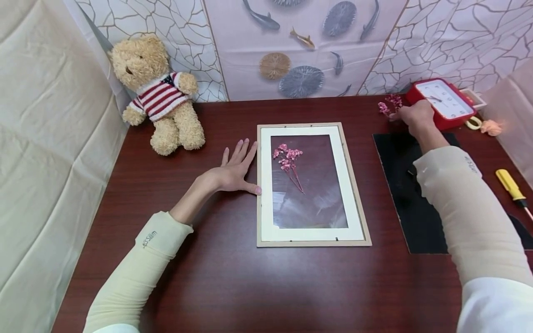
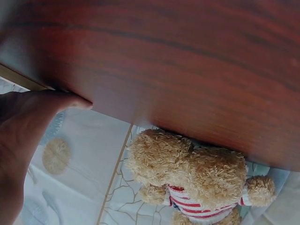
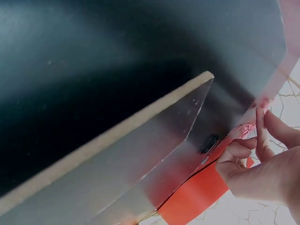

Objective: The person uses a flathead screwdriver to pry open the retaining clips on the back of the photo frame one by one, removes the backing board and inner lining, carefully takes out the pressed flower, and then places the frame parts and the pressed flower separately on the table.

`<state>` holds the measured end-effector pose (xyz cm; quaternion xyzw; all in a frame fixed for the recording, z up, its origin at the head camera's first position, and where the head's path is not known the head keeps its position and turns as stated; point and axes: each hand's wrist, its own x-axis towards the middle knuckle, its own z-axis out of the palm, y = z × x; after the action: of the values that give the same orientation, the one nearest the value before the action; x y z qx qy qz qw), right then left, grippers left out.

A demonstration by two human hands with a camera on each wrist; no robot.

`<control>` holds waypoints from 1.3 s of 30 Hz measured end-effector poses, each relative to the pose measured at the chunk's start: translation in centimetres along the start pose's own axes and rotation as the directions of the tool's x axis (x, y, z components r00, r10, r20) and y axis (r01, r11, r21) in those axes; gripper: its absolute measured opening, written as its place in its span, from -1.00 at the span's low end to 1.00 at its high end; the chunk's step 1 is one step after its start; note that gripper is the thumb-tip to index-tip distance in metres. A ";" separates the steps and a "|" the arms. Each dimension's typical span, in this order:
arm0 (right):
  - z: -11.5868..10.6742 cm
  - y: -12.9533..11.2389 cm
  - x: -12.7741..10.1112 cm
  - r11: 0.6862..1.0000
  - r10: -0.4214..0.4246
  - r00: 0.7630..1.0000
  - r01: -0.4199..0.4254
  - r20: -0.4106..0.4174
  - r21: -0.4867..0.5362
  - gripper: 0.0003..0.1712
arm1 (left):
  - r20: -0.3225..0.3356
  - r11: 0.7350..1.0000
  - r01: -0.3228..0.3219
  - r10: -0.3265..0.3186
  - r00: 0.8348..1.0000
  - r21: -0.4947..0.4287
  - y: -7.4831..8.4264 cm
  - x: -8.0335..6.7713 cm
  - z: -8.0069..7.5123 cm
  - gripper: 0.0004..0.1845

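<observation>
A wooden picture frame (image 1: 262, 185) with a white mat lies flat on the dark red table, and a pink dried flower sprig (image 1: 288, 159) rests on its glass. My left hand (image 1: 233, 171) lies flat on the table at the frame's left edge, fingers straight and thumb touching the rim; the left wrist view shows this hand (image 2: 23, 136) beside the frame edge (image 2: 23, 80). At the far right my right hand (image 1: 416, 115) reaches a small bunch of pink sprigs (image 1: 387, 105). In the right wrist view its fingertips (image 3: 262, 115) pinch a pink sprig (image 3: 261, 102).
A red clock (image 1: 445, 99) lies just behind the right hand. A black backing board (image 1: 399, 185) lies to the right of the frame, under my right forearm. A yellow screwdriver (image 1: 510, 185) is at the right edge. A teddy bear (image 1: 160, 92) sits at the back left.
</observation>
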<state>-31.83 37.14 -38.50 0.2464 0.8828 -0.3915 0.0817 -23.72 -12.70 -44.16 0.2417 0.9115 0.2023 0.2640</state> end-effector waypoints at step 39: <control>15.8 -5.0 -19.9 0.520 -0.556 0.688 0.725 0.465 -0.451 -0.65 | 0.038 0.999 -0.002 0.001 0.999 0.039 -0.3 0.4 -0.2 0.48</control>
<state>-17.84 15.30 -39.29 -0.1939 0.9664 -0.1186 0.1203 -24.20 -12.80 -44.29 0.2514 0.9100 0.1800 0.2762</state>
